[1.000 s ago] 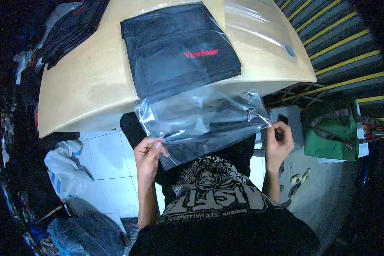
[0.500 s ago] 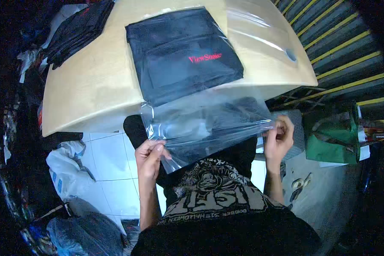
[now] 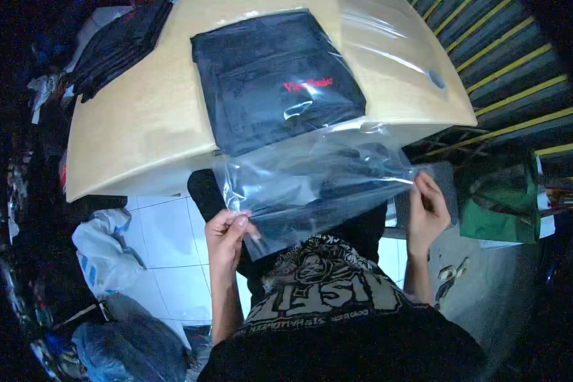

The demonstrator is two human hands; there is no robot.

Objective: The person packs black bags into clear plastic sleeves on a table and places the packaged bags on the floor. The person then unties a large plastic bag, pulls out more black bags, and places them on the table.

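A clear plastic bag [image 3: 312, 181] hangs over the near edge of the table, with a folded black cloth item [image 3: 267, 83] inside its far part. Red "ViewSonic" lettering shows on the cloth through the plastic. My left hand [image 3: 226, 242] pinches the bag's near left corner between thumb and fingers. On the other side, my right hand [image 3: 428, 213] grips the right edge of the bag, fingers bent around the film. Between my two hands the loose plastic is stretched above my lap.
The pale wooden table [image 3: 134, 134] has a curved near edge. A stack of black folded cloth [image 3: 121, 48] lies at its far left, and more clear plastic [image 3: 388, 38] at its right. A green bag [image 3: 500, 204] stands right; white [image 3: 105, 251] and dark plastic bags [image 3: 130, 340] lie on the left floor.
My right hand has shifted slightly right and down, its fingers straighter. The loose plastic has changed its folds, and glare now falls on the cloth near the lettering. My left hand keeps its pinch.
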